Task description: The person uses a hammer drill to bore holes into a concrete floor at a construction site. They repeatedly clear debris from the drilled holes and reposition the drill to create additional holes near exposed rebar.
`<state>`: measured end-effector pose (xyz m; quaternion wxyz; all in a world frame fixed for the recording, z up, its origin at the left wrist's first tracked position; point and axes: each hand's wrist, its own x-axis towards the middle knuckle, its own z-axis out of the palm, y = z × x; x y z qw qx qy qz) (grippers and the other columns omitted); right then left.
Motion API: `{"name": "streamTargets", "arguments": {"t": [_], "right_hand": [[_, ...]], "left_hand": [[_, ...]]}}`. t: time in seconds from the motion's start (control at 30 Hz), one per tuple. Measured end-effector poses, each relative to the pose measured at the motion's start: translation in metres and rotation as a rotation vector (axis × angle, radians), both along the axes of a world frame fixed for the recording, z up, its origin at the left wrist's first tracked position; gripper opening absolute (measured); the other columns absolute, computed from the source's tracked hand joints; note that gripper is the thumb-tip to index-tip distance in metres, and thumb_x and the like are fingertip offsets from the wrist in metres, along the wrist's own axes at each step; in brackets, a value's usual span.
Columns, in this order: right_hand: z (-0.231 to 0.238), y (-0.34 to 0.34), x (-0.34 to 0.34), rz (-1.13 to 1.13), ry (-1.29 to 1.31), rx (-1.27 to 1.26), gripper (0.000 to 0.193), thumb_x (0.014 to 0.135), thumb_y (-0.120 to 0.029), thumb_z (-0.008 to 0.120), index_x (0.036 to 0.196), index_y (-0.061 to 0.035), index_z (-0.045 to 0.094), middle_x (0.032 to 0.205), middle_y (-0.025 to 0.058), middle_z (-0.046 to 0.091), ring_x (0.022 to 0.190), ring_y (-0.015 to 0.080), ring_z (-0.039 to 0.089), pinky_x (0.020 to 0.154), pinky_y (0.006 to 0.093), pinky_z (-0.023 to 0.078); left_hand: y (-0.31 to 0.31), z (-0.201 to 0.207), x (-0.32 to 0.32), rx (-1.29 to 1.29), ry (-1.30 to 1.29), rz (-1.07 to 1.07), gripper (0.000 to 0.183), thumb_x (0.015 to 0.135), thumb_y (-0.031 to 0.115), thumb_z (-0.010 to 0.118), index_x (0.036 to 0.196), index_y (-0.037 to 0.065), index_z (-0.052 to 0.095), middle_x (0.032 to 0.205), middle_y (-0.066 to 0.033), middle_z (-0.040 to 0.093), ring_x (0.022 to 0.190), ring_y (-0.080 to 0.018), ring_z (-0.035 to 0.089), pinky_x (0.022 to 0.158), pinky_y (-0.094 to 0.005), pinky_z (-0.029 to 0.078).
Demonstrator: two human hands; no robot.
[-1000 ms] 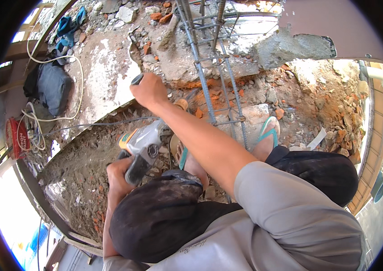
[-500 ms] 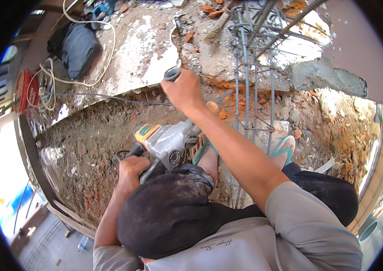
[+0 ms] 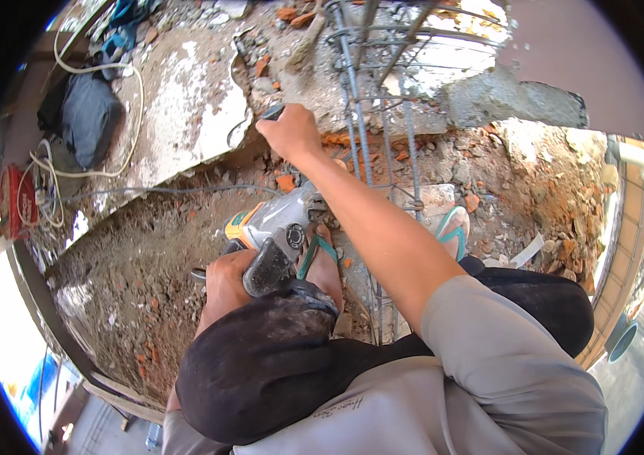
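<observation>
A grey demolition hammer with a yellow-orange end section lies across in front of my left knee. My left hand wraps around its black rear handle. Farther out, my right hand is closed on the dark side handle, whose end sticks out past the thumb. The hammer's front end and any bit are hidden behind my right forearm. Beneath the tool, a sandalled foot rests on the rubble; another sandalled foot stands to the right.
An upright cage of steel rebar rises between the feet and the broken concrete slab. Left lie a dark bag, a red box and a coiled white cable. A dark cord runs over a soil trench.
The whole view has shifted, so the surroundings sit farther left. The hammer has turned slightly, showing more of its rear handle. Both hands keep their grips.
</observation>
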<state>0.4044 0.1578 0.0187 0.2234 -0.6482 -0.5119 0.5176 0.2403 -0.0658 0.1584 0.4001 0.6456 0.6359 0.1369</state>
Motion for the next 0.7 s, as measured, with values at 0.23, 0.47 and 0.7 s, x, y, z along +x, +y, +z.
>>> {"name": "streamTargets", "arguments": {"t": [0.23, 0.47, 0.7], "right_hand": [[0.021, -0.021, -0.024, -0.001, 0.083, 0.015, 0.053, 0.098, -0.029, 0.081, 0.133, 0.0078, 0.066, 0.115, 0.0326, 0.082, 0.110, 0.0516, 0.081, 0.099, 0.0607, 0.064], [0.106, -0.016, -0.012, 0.224, 0.162, -0.001, 0.073, 0.102, -0.029, 0.075, 0.156, 0.0145, 0.052, 0.146, 0.0407, 0.070, 0.137, 0.0500, 0.072, 0.118, 0.0546, 0.058], [0.216, -0.035, 0.139, 0.491, 0.145, 0.546, 0.041, 0.101, -0.040, 0.083, 0.109, -0.0001, 0.090, 0.091, 0.0144, 0.087, 0.088, 0.0265, 0.087, 0.085, 0.0385, 0.071]], "left_hand": [[-0.001, 0.055, -0.005, -0.073, 0.147, 0.074, 0.037, 0.078, 0.018, 0.094, 0.107, 0.000, 0.083, 0.092, -0.0262, 0.078, 0.088, -0.0450, 0.081, 0.079, -0.0437, 0.058], [-0.003, 0.109, -0.019, 0.006, 0.331, 0.148, 0.039, 0.078, 0.021, 0.094, 0.109, -0.001, 0.084, 0.090, -0.0233, 0.082, 0.085, -0.0315, 0.084, 0.080, -0.0422, 0.060], [0.004, 0.132, -0.042, 0.016, 0.313, 0.283, 0.034, 0.087, 0.026, 0.092, 0.098, -0.005, 0.083, 0.080, -0.0206, 0.082, 0.077, -0.0277, 0.084, 0.073, -0.0446, 0.062]]}}
